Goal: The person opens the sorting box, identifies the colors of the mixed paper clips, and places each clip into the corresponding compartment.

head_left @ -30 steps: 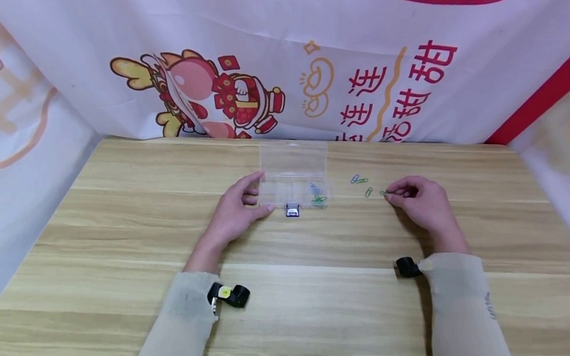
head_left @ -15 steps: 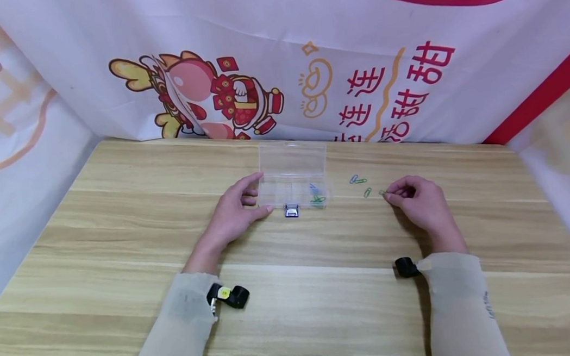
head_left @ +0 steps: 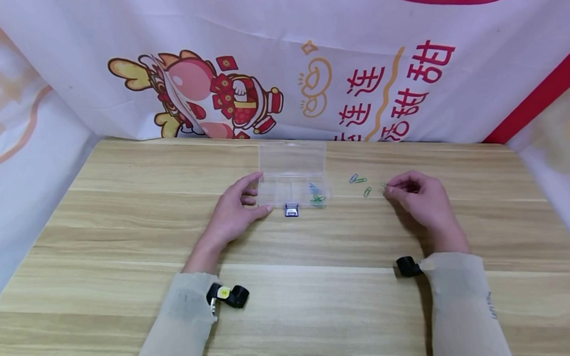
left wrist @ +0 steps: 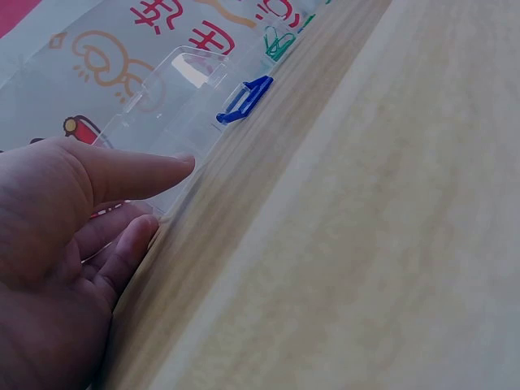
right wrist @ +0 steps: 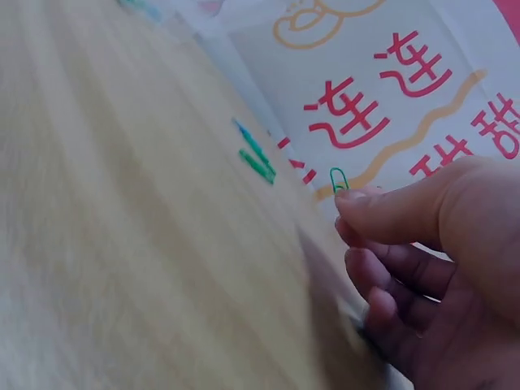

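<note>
White cloth [head_left: 275, 18] printed with cartoons hangs behind and beside the table [head_left: 313, 323]. Its red characters [head_left: 432, 61] can be partly read: 连连 and 甜甜, with others cut off. The right sleeve [head_left: 462, 319] carries small dark lettering, and the left cuff's camera mount a yellow tag [head_left: 224, 292]; neither is legible.

A clear box [head_left: 276, 192] lies near the table's back edge, lid [head_left: 292, 157] open toward the cloth, with blue and green clips [head_left: 318, 199] in its right end. The left hand [head_left: 233, 211], unmoved, holds the box's left end, thumb at the front edge, fingers at the side and back corner. A blue latch [head_left: 291, 210] juts from the front.

The right hand [head_left: 421, 199] has just risen slightly, thumb and fingers closed in a narrow pinch on a green clip [right wrist: 338, 180]. That clip now looks clear of the table, so I judge this pick-up made. Three loose clips [head_left: 367, 192], two green and one blue, lie between box and right hand.
</note>
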`<state>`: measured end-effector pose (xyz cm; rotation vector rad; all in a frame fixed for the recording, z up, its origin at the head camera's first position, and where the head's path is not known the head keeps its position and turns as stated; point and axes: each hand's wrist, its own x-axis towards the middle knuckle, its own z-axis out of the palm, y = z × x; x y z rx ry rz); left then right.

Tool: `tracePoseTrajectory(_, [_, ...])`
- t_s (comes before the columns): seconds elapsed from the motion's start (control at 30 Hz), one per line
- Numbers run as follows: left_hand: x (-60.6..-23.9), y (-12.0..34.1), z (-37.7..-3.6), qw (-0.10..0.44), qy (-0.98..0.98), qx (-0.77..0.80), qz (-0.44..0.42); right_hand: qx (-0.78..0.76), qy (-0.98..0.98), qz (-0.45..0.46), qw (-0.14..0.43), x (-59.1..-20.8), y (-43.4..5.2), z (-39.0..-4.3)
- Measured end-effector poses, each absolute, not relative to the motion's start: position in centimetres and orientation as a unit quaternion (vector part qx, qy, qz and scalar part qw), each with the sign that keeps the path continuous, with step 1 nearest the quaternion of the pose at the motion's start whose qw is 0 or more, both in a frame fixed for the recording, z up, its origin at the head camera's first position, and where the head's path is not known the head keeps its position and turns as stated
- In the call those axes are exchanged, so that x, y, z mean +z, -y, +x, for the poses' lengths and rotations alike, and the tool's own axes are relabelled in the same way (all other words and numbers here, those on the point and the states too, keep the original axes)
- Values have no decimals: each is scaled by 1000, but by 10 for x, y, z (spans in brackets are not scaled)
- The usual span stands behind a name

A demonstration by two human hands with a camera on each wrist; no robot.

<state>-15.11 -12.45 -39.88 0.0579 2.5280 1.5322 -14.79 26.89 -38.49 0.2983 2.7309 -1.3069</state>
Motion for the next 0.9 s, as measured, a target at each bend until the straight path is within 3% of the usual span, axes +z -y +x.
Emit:
tracePoseTrajectory(0.17, [-399,125,-151,91,-851,517,20,-496,-859,113,60,-372,-267,-146])
tracePoseTrajectory(0.47, [-401,125,-152,93,-851,516,18,-546,-832,98,4,-354,-256,-146])
tracePoseTrajectory(0.9, [-399,124,-152,91,-852,516,20,-520,-849,29,91,-373,-185,-149])
